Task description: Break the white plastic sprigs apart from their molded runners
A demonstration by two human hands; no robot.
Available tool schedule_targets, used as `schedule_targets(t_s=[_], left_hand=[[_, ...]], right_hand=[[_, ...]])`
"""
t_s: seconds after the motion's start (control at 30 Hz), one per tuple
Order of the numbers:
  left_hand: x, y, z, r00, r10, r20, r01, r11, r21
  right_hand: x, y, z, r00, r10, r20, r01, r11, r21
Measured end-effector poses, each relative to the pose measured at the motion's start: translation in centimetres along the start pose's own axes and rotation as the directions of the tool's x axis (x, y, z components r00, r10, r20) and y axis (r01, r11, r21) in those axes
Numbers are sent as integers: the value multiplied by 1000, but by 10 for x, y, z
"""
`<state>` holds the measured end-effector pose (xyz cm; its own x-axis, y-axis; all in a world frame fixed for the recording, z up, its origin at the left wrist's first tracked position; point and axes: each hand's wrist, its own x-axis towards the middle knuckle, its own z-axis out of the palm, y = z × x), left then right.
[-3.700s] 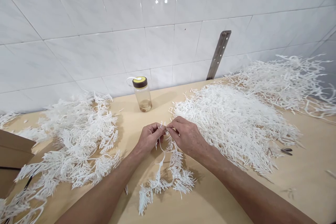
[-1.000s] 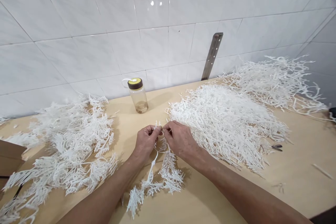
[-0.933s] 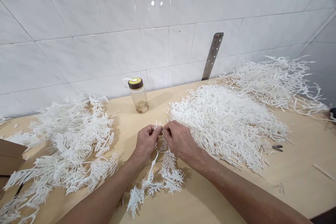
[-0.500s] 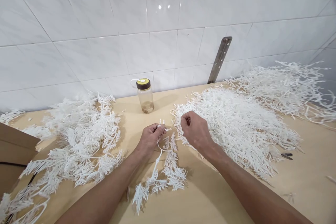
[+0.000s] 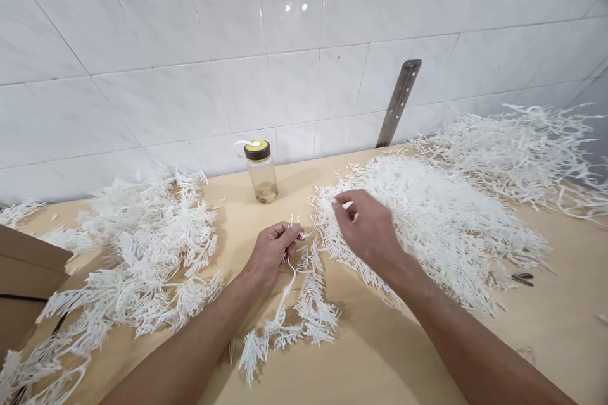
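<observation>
My left hand [image 5: 275, 247] is closed in a pinch on a white branched strand [image 5: 285, 291], with short forked tips poking out above the fingers. From there the strand hangs down to feathery tufts lying on the table. Beside it lies another feathery white tuft [image 5: 316, 304]. My right hand [image 5: 365, 224] hovers over the near left side of a big pile of short white pieces [image 5: 427, 221]. Its thumb and forefinger curl toward each other in a loop; whether a small piece is between the fingertips cannot be made out.
On the left is a heap of branched white strands [image 5: 152, 253], beside a brown box [image 5: 31, 278]. A bottle with a yellow-and-black lid [image 5: 262, 174] stands near the tiled wall. More long strands [image 5: 527, 145] lie back right. A small dark metal tool [image 5: 522, 279] sits by the pile.
My right hand has moved slightly right and up over the pile, and the loop of its thumb and forefinger has widened. My left hand keeps its pinch on the strand.
</observation>
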<state>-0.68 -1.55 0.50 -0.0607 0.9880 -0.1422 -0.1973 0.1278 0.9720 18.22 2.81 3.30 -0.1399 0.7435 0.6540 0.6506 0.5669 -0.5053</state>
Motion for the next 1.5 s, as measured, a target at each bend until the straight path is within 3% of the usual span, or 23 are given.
schedule_targets(t_s=[0.1,0.3,0.83,1.13,1.5], left_hand=[[1,-2,0,1000,21,3,-21,1000,-7],[5,-5,0,1000,13,-2,-13,996,-88],[7,-9,-1,999,28,37,-24,993,-112],[6,-8,-1,999,32,25,-30,996,-83],[3,-11,2,1000,23,-11,-23,999,-43]], right_hand=[[-13,-20,12,982,-66,175,54,996,77],[-24,-29,20,950,-112,292,91,992,84],[-27,-32,22,946,-110,304,112,994,11],[-25,-32,22,955,-130,268,142,989,-27],[-25,-32,23,944,-105,312,146,983,-112]])
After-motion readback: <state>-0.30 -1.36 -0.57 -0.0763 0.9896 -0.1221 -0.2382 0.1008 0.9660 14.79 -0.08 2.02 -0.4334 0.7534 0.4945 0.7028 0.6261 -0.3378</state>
